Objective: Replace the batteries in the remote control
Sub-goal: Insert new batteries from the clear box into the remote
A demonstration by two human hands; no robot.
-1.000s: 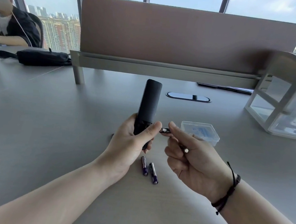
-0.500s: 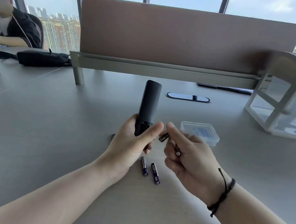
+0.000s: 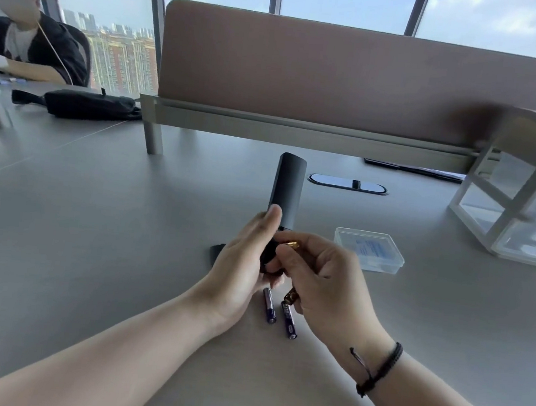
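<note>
My left hand (image 3: 244, 259) grips the lower end of a black remote control (image 3: 287, 188), held upright above the grey desk (image 3: 91, 251). My right hand (image 3: 321, 280) holds two gold-and-black batteries: one (image 3: 292, 245) pinched at the fingertips against the remote's lower end, the other (image 3: 291, 296) sticking out below the palm. Two purple batteries (image 3: 269, 305) (image 3: 289, 318) lie side by side on the desk under my hands. A small black piece, perhaps the battery cover (image 3: 217, 250), lies left of my left hand, mostly hidden.
A clear plastic box (image 3: 370, 250) sits to the right of my hands. A white organiser with clear drawers (image 3: 515, 207) stands at far right. A brown divider panel (image 3: 337, 78) crosses the desk behind. A black pouch (image 3: 89, 105) and a seated person (image 3: 30, 39) are far left.
My right hand has moved left and closed in on the remote's lower end, bringing the pinched battery against it. My left thumb has shifted up along the remote's side.
</note>
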